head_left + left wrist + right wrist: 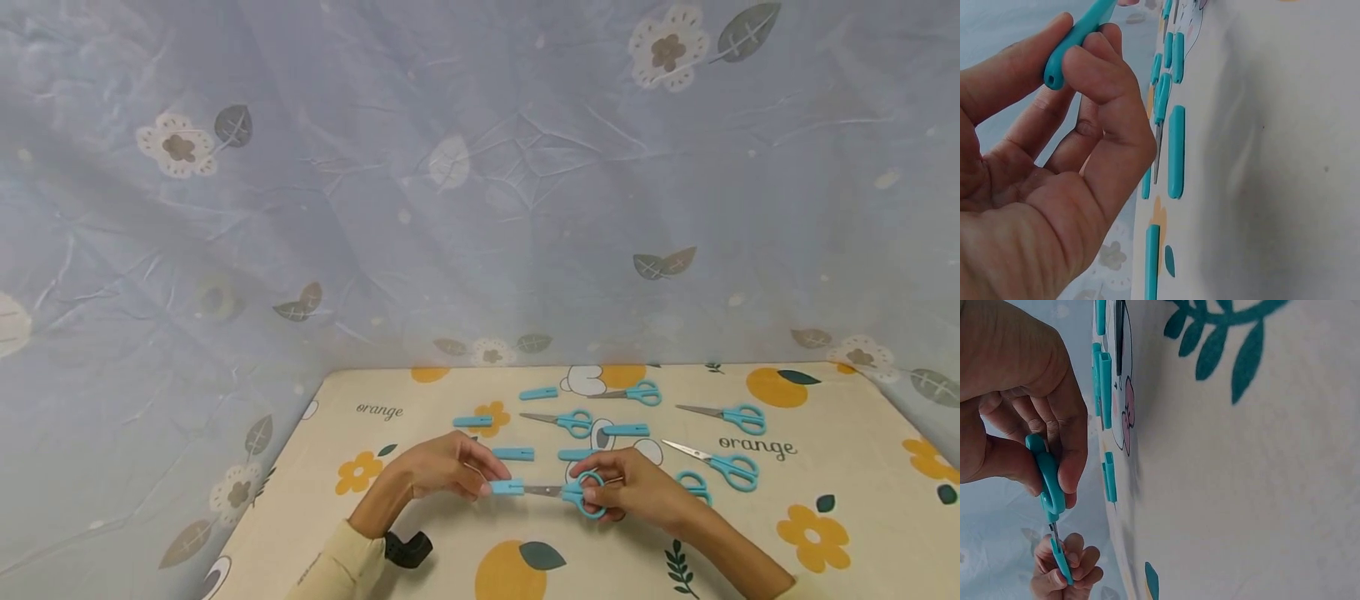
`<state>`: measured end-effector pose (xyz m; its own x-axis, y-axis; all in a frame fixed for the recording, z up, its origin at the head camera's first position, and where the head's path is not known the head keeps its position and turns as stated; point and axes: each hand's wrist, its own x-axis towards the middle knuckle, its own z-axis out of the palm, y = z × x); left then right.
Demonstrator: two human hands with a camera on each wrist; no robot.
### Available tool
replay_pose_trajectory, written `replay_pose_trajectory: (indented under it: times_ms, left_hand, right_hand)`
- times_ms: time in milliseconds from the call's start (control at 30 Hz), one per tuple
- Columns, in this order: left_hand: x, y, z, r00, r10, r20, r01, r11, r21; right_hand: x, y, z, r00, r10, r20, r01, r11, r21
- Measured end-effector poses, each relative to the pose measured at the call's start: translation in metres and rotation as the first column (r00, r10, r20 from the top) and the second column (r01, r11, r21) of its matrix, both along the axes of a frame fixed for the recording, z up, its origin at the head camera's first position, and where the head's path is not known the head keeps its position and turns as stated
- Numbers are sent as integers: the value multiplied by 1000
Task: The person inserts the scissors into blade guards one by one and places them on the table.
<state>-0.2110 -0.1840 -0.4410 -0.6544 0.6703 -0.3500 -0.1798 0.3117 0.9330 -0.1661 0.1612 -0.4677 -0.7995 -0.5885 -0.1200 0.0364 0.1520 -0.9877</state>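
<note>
Turquoise-handled scissors [553,492] between hands, blades partly inside turquoise blade cover [508,487]. Right hand [636,485] grips handles; left hand [448,467] pinches cover. Left wrist view alone shows small hole [1052,80] in cover's end. Beyond and right of hands: five loose scissors [712,461], one partly hidden behind right hand. Beyond hands: five loose blade covers [626,430].
</note>
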Motion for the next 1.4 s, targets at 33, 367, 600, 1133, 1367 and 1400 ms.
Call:
replay_pose_trajectory:
  times_ms: [33,367,600,1133,1367,1400]
  left_hand:
    - [0,1,-1,1000,3,2,-3,1000,-1]
    - [3,8,-2,1000,18,-21,-18,1000,-15]
    - [3,10,-1,999,28,-25,-29,1000,-12]
    - [12,20,-9,997,64,-43,-65,998,-3]
    - [13,25,-3,989,75,-130,-80,996,-33]
    - [13,26,-3,987,75,-142,-81,996,-40]
  right_hand:
    - [0,-1,0,1000,-1,0,1,1000,2]
    - [2,-7,2,1000,-11,-1,11,1000,5]
    - [1,-11,4,1000,-28,-6,28,999,19]
    - [6,-19,-2,998,-57,-25,58,997,48]
    - [3,-20,0,998,-57,1,56,998,24]
    - [3,-20,0,998,-57,6,56,998,21]
